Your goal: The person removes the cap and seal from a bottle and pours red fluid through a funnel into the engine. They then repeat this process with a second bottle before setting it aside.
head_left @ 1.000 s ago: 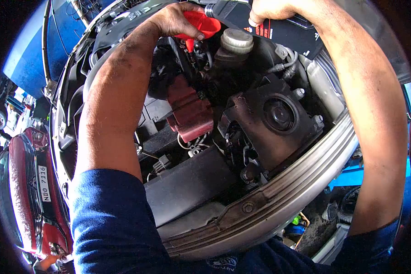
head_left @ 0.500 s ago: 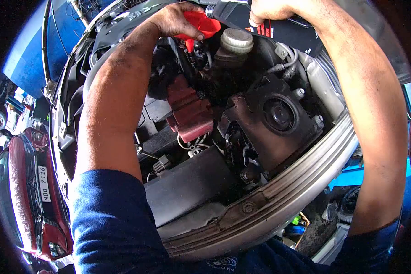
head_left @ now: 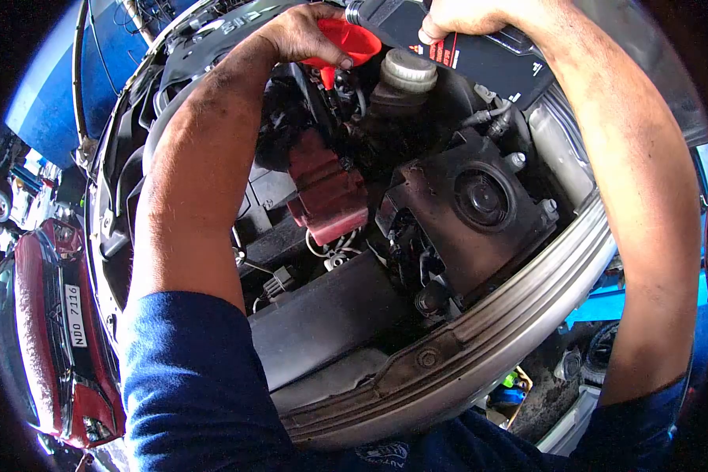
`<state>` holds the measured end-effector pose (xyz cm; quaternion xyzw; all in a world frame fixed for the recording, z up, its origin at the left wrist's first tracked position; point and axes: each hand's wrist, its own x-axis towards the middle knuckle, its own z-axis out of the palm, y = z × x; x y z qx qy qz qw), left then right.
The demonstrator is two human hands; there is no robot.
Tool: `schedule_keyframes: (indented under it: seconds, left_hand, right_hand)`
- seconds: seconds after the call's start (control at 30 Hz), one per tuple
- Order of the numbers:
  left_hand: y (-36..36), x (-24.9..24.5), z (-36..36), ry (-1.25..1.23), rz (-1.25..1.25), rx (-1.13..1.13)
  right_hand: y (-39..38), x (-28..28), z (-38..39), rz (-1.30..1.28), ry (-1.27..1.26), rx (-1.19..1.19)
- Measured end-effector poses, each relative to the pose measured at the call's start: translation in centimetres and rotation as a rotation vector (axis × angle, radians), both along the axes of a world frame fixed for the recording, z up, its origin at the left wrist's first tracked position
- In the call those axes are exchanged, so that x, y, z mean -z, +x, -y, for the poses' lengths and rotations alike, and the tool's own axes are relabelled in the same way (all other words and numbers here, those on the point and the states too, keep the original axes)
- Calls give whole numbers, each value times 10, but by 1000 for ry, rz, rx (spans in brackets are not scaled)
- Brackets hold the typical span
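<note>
My left hand (head_left: 303, 35) is wrapped round the rim of a red funnel (head_left: 359, 43) at the top of the view. The funnel's narrow spout points down among dark engine parts, and where its tip ends is hard to see. A black fluid jug (head_left: 492, 57) with red and white print lies tilted on its side. Its ribbed neck reaches over the funnel's edge. With fingers closed on the jug's upper side, my right hand (head_left: 472, 16) holds it; part of that hand is cut off by the frame. No stream of liquid is discernible.
Just below the jug stands a reservoir with a pale round cap (head_left: 409, 71). A dusty red cover (head_left: 328, 189), a black fuse-box-like housing (head_left: 472, 212) and the metal front edge (head_left: 464, 346) fill the engine bay. A red car (head_left: 55, 330) is parked at left.
The jug has tipped and shifted slightly toward the lower left, showing more of its printed label. My right hand moved with it. The funnel and my left hand stay nearly in place.
</note>
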<state>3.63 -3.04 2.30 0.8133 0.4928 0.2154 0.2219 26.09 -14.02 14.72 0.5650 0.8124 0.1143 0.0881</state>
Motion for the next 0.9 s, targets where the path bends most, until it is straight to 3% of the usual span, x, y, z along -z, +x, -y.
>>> schedule_keyframes:
  seconds: [0.1,0.2,0.27,0.4,0.5,0.9]
  left_hand:
    - [4,-1,2,-122,36,-18]
    - [1,1,-2,34,5,61]
    - [0,-5,3,-98,58,91]
    - [4,-4,7,-50,34,31]
    - [6,-5,8,-162,66,-9]
    - [-2,6,-6,77,3,-3]
  right_hand:
    - [-2,8,-11,15,39,21]
    - [-1,4,-3,11,41,27]
    - [-1,1,2,-3,13,2]
    - [-3,1,2,40,31,-5]
    - [-4,1,1,77,63,-18]
    - [-17,12,-4,218,206,20]
